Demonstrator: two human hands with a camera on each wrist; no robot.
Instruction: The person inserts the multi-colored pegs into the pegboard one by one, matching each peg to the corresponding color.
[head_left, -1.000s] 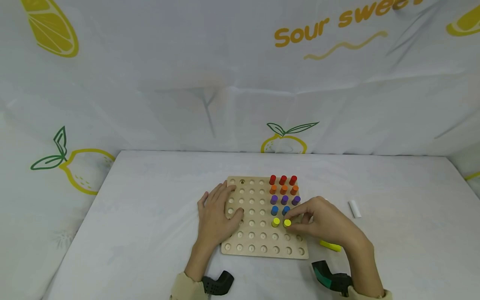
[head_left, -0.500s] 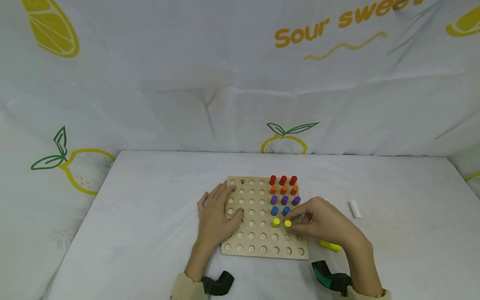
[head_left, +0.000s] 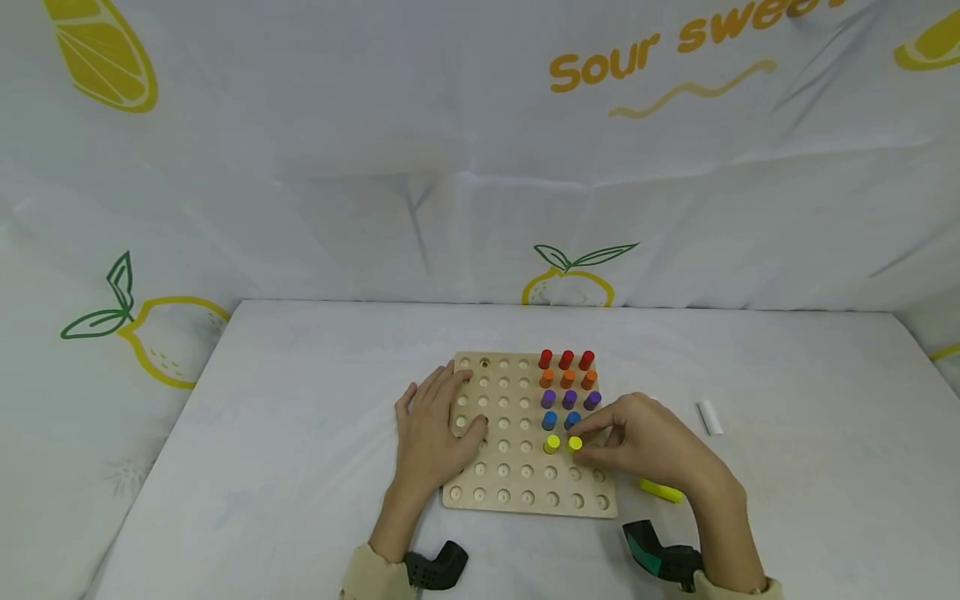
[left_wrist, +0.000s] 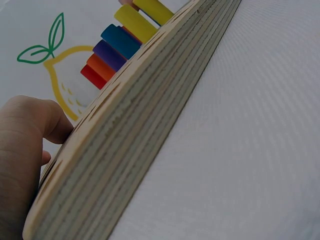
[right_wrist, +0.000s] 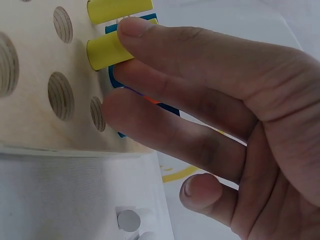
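A wooden peg board [head_left: 515,484] with rows of round holes lies on the white-covered table. My left hand [head_left: 435,437] rests on its left edge, thumb over the top face and fingers spread. With thumb and index finger, my right hand [head_left: 660,442] pinches a yellow peg [right_wrist: 102,53] that stands in the board. Beside it is another upright yellow peg [head_left: 552,444]. Behind them stand blue pegs [head_left: 550,421], purple pegs [head_left: 549,400], orange pegs [head_left: 547,379] and red pegs [head_left: 546,359]. My right fingers hide part of the blue row.
A loose yellow peg [head_left: 662,491] lies right of the board, partly under my right hand. Farther right is a white peg [head_left: 708,418]. Black devices [head_left: 437,567] are strapped at both wrists. A lemon-print cloth [head_left: 375,167] hangs behind the table.
The pinched yellow peg has shifted very slightly, along with my right fingertips. My left hand and the board stay where they were.
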